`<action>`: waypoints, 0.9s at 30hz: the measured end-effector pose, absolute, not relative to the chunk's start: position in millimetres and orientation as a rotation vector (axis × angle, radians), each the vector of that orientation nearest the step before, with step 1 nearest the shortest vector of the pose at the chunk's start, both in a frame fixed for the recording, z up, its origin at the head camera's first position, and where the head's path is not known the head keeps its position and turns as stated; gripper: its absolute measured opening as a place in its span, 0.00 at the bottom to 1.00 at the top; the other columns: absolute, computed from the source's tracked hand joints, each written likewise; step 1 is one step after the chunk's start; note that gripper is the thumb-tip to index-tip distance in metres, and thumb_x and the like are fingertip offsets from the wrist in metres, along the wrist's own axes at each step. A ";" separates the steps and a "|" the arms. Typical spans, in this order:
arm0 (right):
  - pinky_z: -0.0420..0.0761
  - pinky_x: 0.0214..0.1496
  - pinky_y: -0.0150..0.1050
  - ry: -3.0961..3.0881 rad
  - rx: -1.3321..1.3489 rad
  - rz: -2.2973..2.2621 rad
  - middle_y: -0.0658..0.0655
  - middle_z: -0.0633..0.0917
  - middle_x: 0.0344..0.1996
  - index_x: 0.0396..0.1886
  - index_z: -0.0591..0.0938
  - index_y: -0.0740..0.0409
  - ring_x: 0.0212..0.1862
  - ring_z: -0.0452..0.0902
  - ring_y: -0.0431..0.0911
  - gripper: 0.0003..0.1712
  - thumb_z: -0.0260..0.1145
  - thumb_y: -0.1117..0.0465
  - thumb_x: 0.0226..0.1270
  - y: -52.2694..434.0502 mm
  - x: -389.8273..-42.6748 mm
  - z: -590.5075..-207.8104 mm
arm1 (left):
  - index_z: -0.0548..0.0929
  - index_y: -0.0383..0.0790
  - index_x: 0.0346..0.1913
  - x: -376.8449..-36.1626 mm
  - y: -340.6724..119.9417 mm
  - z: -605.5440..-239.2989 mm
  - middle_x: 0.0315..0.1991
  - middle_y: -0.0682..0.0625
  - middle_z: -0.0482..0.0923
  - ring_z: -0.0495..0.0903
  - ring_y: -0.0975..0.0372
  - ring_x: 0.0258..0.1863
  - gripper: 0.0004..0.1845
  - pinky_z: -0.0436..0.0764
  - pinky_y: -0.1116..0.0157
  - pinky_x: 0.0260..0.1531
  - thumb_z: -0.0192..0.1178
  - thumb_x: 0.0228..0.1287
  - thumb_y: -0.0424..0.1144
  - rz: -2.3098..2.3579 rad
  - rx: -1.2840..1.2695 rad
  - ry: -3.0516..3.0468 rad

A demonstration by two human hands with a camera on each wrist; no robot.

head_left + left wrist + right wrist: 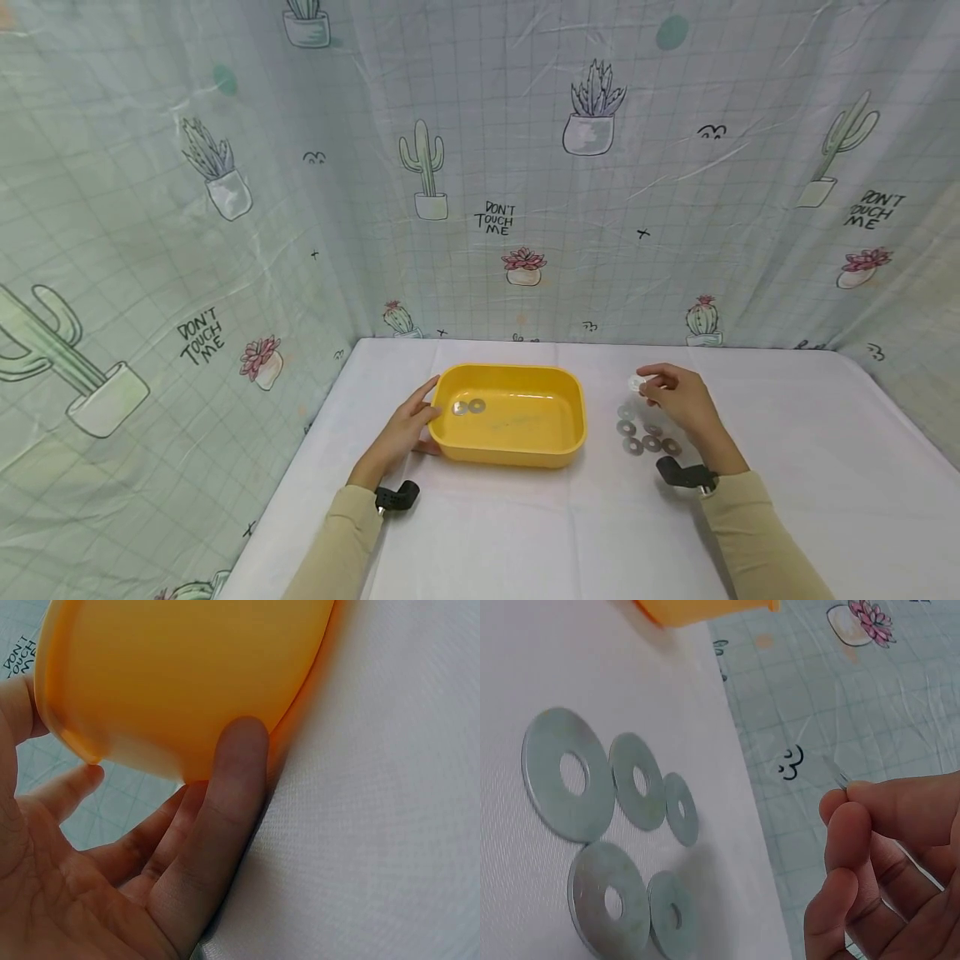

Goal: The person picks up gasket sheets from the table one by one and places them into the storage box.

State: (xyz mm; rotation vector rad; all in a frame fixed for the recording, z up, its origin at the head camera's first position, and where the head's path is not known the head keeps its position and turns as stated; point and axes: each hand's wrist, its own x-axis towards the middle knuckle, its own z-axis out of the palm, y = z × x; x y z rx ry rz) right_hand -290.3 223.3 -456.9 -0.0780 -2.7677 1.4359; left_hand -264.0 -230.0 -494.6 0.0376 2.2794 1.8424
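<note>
A yellow plastic tray (510,457) stands on the white table with two metal washers (477,406) lying near its left end. My left hand (401,433) holds the tray's left end, thumb at the rim and other fingers spread along the outer wall. To the right of the tray, my right hand (682,404) pinches a single washer (837,774) between thumb and fingertips, raised above the table. Several more flat grey washers (568,806) lie in a loose cluster below that hand, some edge to edge.
White cloth covers the table (495,533). Behind and to the left hangs a pale green curtain (480,283) printed with cacti and lettering, meeting the table's far edge. A dark wrist camera (686,473) sits on the right wrist close to the washers.
</note>
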 end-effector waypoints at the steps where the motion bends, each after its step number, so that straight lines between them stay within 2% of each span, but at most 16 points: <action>1: 0.81 0.39 0.36 -2.757 -0.071 1.447 0.60 0.85 0.40 0.63 0.80 0.60 0.40 0.82 0.53 0.20 0.63 0.61 0.75 221.6 -290.2 -456.2 | 0.58 0.65 0.80 -263.9 -230.0 -494.6 0.62 0.34 0.73 0.84 0.53 0.44 0.33 0.92 0.52 0.35 0.51 0.77 0.41 1.842 0.036 2.279; 6: 0.83 0.39 0.39 -2.721 -0.044 1.468 0.58 0.86 0.40 0.62 0.81 0.59 0.39 0.83 0.52 0.20 0.64 0.62 0.73 211.9 -289.0 -452.7 | 0.59 0.66 0.80 -263.7 -230.0 -494.9 0.61 0.35 0.74 0.84 0.53 0.44 0.33 0.92 0.52 0.35 0.51 0.76 0.41 1.848 0.032 2.279; 10: 0.81 0.36 0.35 -2.716 -0.051 1.447 0.59 0.86 0.40 0.62 0.81 0.58 0.38 0.83 0.50 0.19 0.64 0.62 0.73 204.4 -287.7 -448.6 | 0.60 0.68 0.79 -263.7 -229.7 -493.9 0.61 0.36 0.75 0.84 0.53 0.43 0.33 0.92 0.52 0.34 0.52 0.76 0.41 1.856 0.025 2.277; 14: 0.85 0.40 0.39 -2.710 -0.071 1.453 0.59 0.86 0.41 0.62 0.82 0.57 0.37 0.82 0.49 0.19 0.64 0.61 0.73 196.7 -285.9 -444.7 | 0.60 0.68 0.79 -263.9 -229.5 -493.5 0.61 0.36 0.74 0.84 0.53 0.42 0.33 0.92 0.52 0.34 0.52 0.76 0.42 1.854 0.025 2.281; 17: 0.87 0.46 0.44 -2.706 -0.084 1.474 0.59 0.86 0.42 0.62 0.82 0.56 0.38 0.82 0.51 0.19 0.64 0.61 0.74 191.4 -284.4 -443.3 | 0.59 0.67 0.79 -263.8 -229.7 -493.7 0.62 0.35 0.74 0.84 0.53 0.43 0.33 0.92 0.52 0.35 0.52 0.76 0.42 1.851 0.027 2.280; 22: 0.88 0.47 0.43 -2.684 -0.107 1.499 0.58 0.85 0.43 0.62 0.81 0.54 0.39 0.82 0.51 0.19 0.63 0.61 0.75 183.7 -282.4 -441.0 | 0.59 0.66 0.80 -262.5 -229.8 -493.5 0.61 0.35 0.74 0.84 0.53 0.43 0.33 0.92 0.52 0.35 0.51 0.76 0.41 1.847 0.037 2.280; 27: 0.89 0.46 0.42 -2.656 -0.131 1.549 0.59 0.84 0.44 0.62 0.81 0.54 0.41 0.82 0.56 0.18 0.63 0.61 0.75 176.2 -279.7 -438.0 | 0.59 0.68 0.79 -261.7 -229.7 -492.6 0.61 0.36 0.74 0.84 0.53 0.43 0.33 0.92 0.52 0.35 0.51 0.76 0.42 1.839 0.019 2.279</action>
